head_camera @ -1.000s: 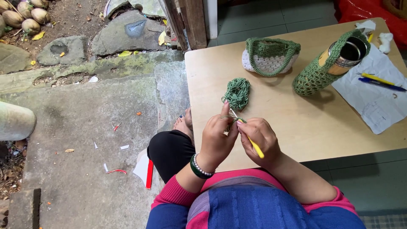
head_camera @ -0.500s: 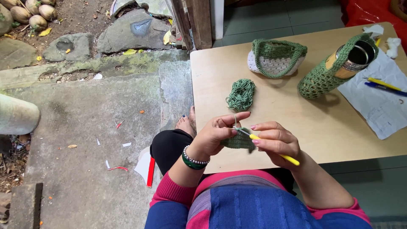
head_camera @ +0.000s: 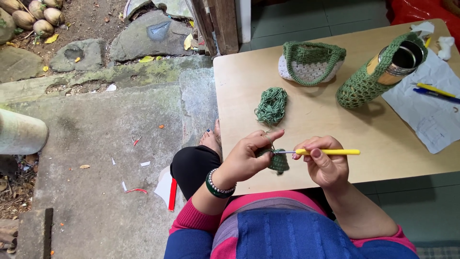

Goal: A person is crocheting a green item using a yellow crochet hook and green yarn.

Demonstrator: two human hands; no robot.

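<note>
Green crochet piece (head_camera: 278,162) pinched in left hand (head_camera: 247,158); right hand (head_camera: 324,163) grips one yellow hook (head_camera: 326,152); one yarn bundle (head_camera: 271,105) nearby.

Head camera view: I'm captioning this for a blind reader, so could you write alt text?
A person's left hand pinches a small green crocheted piece while the right hand works it with a yellow-handled crochet hook over a light wooden table. Farther back lie a loose green yarn bundle, a green-and-white crocheted pouch and a metal flask in green netting.

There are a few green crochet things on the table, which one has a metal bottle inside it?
The green net holder at the table's far right, lying tilted with a metal bottle poking out. The green-and-white pouch holds no bottle, and the green yarn bundle is loose.
</note>
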